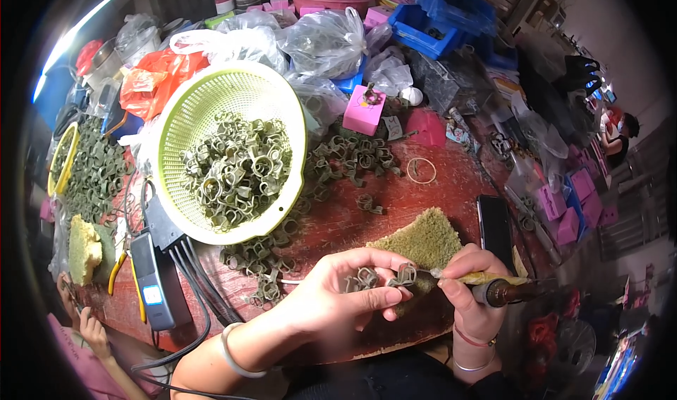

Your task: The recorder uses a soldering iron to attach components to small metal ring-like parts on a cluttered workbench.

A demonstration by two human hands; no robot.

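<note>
Left hand (pixel 331 294): pinches small green ring pieces (pixel 404 275) between thumb and fingers
Right hand (pixel 471 287): grips a slim yellowish tool (pixel 486 278), its tip beside those pieces
Sponge (pixel 422 236): on the red table (pixel 451 188), just beyond the hands
Phone (pixel 496 227): dark, right of the sponge
Basket (pixel 164 146): yellow-green, tilted, holding a heap of similar rings (pixel 240 171)
Pink block (pixel 364 111): beyond the basket's right side
Lower left: a co-worker's hand (pixel 94 335)

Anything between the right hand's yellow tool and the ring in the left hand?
Nothing visible: the right hand points the yellow tool toward the ring in the left hand. The sponge lies beyond; whether tip and ring touch is unclear.
</note>
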